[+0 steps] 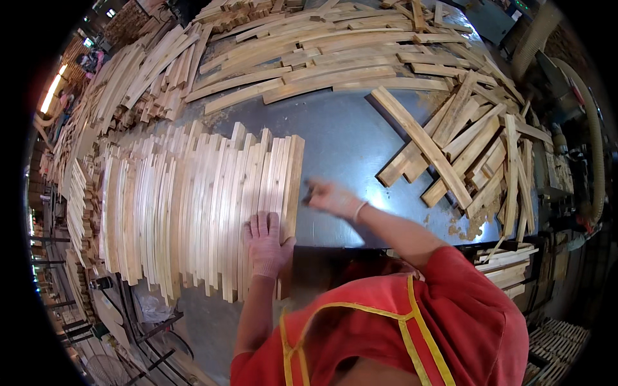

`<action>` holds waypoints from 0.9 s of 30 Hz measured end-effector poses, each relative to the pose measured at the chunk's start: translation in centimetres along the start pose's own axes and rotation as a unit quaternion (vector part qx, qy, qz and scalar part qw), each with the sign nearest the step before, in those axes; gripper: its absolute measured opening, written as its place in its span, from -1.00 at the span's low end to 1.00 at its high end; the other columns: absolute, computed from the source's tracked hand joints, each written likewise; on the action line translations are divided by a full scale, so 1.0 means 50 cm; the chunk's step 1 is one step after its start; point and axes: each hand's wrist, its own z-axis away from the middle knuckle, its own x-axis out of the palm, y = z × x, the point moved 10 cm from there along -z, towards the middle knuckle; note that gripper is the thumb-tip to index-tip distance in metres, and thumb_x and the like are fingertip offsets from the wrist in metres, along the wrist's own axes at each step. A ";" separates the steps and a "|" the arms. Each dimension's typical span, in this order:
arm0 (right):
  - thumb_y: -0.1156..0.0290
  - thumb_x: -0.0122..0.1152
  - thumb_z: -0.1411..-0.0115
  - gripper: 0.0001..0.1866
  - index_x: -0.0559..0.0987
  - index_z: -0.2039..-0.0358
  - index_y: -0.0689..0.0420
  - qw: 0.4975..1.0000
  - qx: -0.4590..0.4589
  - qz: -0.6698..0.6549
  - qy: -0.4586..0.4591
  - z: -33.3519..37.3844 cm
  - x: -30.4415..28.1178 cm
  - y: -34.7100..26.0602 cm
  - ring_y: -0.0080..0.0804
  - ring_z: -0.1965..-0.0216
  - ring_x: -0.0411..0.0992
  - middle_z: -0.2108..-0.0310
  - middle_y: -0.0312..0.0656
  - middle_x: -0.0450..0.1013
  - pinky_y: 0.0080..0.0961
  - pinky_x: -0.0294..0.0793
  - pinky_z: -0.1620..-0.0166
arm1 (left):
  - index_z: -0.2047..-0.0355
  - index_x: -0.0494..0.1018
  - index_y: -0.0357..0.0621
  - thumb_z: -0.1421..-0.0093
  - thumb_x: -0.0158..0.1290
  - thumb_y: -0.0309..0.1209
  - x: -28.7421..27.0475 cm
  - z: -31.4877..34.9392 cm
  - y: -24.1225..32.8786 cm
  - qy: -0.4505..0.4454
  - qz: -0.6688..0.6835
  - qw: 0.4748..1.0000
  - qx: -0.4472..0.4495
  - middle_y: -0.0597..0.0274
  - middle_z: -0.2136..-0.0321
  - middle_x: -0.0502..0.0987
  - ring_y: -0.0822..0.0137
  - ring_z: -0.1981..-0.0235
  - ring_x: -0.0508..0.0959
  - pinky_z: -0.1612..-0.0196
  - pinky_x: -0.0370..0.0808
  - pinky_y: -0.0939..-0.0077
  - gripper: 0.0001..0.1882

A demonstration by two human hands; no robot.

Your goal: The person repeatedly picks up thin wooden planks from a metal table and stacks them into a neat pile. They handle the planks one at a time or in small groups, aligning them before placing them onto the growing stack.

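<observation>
A wide row of pale wooden strips point(212, 193) lies side by side on the metal table. My left hand point(265, 243), in a pinkish knit glove, lies flat across the strips at the row's right end, its fingers stretched out. Just right of the last strip point(296, 154) is my right hand point(335, 198), gloved too and a little blurred. Its fingers are curled in. A small dark patch shows at the fingertips, but I cannot make out what they hold.
Crossed wooden offcuts point(476, 141) are heaped at the right of the metal table point(341, 138), with sawdust around them. Longer boards point(322, 58) cover the far side. More strips point(141, 77) are stacked at the far left. A ribbed hose point(599, 161) hangs at the right.
</observation>
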 end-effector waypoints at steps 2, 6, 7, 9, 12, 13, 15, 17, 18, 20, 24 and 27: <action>0.11 0.28 -0.19 -0.54 0.60 0.01 0.15 0.957 0.017 0.236 0.170 0.053 -0.237 -0.066 0.09 0.16 0.62 0.15 0.11 0.62 -0.10 0.62 0.05 | -0.41 0.27 -0.04 -0.08 0.35 0.04 0.004 0.006 0.001 0.028 -0.014 0.999 0.006 -0.08 -0.39 0.27 -0.19 -0.46 0.17 -0.54 0.00 -0.24 -0.04; 0.11 0.45 -0.10 -0.27 0.45 -0.19 0.27 0.813 0.185 0.419 0.359 0.235 -0.573 0.067 0.21 -0.10 0.54 -0.02 0.19 0.59 -0.02 0.55 -0.15 | -0.45 0.24 -0.01 -0.06 0.35 0.04 0.014 -0.004 0.006 -0.019 -0.026 0.999 -0.007 -0.04 -0.44 0.20 -0.15 -0.50 0.12 -0.55 -0.05 -0.22 0.00; 0.12 0.45 -0.11 -0.25 0.43 -0.21 0.27 0.839 0.201 0.364 0.350 0.246 -0.574 0.102 0.20 -0.11 0.54 -0.05 0.22 0.58 -0.03 0.54 -0.17 | -0.46 0.23 0.02 -0.06 0.34 0.05 0.008 -0.009 0.011 -0.035 -0.039 0.999 -0.006 -0.04 -0.45 0.19 -0.15 -0.50 0.11 -0.55 -0.05 -0.23 0.01; 0.14 0.45 -0.12 -0.22 0.38 -0.26 0.28 0.885 0.229 0.249 0.320 0.278 -0.531 0.167 0.17 -0.13 0.55 -0.09 0.28 0.55 -0.05 0.53 -0.20 | -0.46 0.23 0.04 -0.06 0.35 0.05 0.006 -0.009 0.022 -0.050 -0.071 0.996 -0.012 -0.04 -0.44 0.19 -0.16 -0.50 0.11 -0.54 -0.03 -0.22 0.00; 0.12 0.48 -0.05 -0.32 0.44 -0.06 0.25 0.932 0.192 0.121 0.284 0.241 -0.411 0.158 0.23 0.00 0.60 0.06 0.26 0.60 -0.06 0.58 -0.10 | -0.46 0.24 0.04 -0.07 0.34 0.06 0.014 -0.014 0.034 -0.056 -0.130 0.989 -0.033 -0.05 -0.43 0.21 -0.16 -0.49 0.13 -0.54 -0.01 -0.22 -0.01; 0.08 0.46 -0.02 -0.32 0.46 -0.04 0.25 0.937 0.142 0.091 0.306 0.225 -0.357 0.128 0.22 0.00 0.60 0.08 0.24 0.60 -0.04 0.57 -0.08 | -0.49 0.20 0.05 -0.10 0.32 0.08 0.023 -0.018 0.033 -0.070 -0.146 0.986 -0.042 -0.06 -0.44 0.20 -0.16 -0.50 0.12 -0.55 -0.04 -0.23 0.01; 0.05 0.43 -0.08 -0.32 0.45 -0.06 0.24 0.960 0.107 -0.052 0.255 0.169 -0.193 0.120 0.17 0.03 0.61 0.08 0.25 0.60 -0.01 0.55 -0.05 | -0.52 0.18 0.03 -0.15 0.28 0.10 0.035 -0.016 0.022 -0.066 -0.122 0.989 -0.045 -0.08 -0.46 0.20 -0.16 -0.51 0.12 -0.56 -0.07 -0.23 0.00; 0.11 0.30 -0.20 -0.40 0.43 -0.12 0.25 0.986 0.115 -0.008 0.124 0.112 -0.021 0.088 0.32 -0.01 0.57 0.09 0.34 0.59 0.04 0.55 -0.07 | -0.51 0.21 -0.01 -0.20 0.25 0.08 0.044 -0.011 -0.004 -0.023 -0.042 0.998 -0.046 -0.11 -0.45 0.22 -0.17 -0.51 0.15 -0.56 -0.06 -0.22 -0.05; 0.14 0.26 -0.22 -0.40 0.43 -0.15 0.26 0.995 0.088 0.022 0.041 0.089 0.056 0.061 0.33 -0.04 0.56 0.08 0.34 0.59 0.07 0.54 -0.09 | -0.50 0.22 -0.04 -0.22 0.23 0.07 0.043 -0.011 0.007 -0.028 -0.039 0.998 -0.036 -0.12 -0.46 0.22 -0.17 -0.50 0.15 -0.56 -0.06 -0.21 -0.07; 0.16 0.22 -0.25 -0.41 0.43 -0.21 0.24 0.995 0.012 0.067 -0.070 0.066 0.123 0.008 0.33 -0.05 0.55 0.06 0.29 0.60 0.07 0.53 -0.11 | -0.49 0.24 -0.08 -0.26 0.21 0.05 0.038 -0.020 0.034 -0.028 -0.030 0.999 -0.019 -0.15 -0.47 0.22 -0.18 -0.50 0.17 -0.57 -0.06 -0.20 -0.11; 0.14 0.19 -0.28 -0.35 0.43 -0.32 0.16 0.993 -0.079 0.085 0.033 0.088 -0.019 -0.034 0.25 -0.09 0.52 -0.05 0.16 0.58 -0.03 0.49 -0.20 | -0.52 0.16 -0.09 -0.18 0.29 0.02 0.059 -0.009 0.036 -0.077 -0.104 0.991 -0.030 -0.09 -0.52 0.14 -0.14 -0.54 0.08 -0.59 -0.10 -0.18 0.00; 0.10 0.23 -0.26 -0.25 0.40 -0.37 0.27 0.929 -0.014 0.182 0.321 0.239 -0.292 0.038 0.15 -0.25 0.44 -0.15 0.23 0.50 -0.10 0.42 -0.31 | -0.53 0.13 -0.07 -0.13 0.32 -0.02 0.044 -0.018 0.055 -0.092 -0.094 0.991 -0.037 -0.06 -0.52 0.14 -0.12 -0.56 0.05 -0.59 -0.10 -0.17 0.04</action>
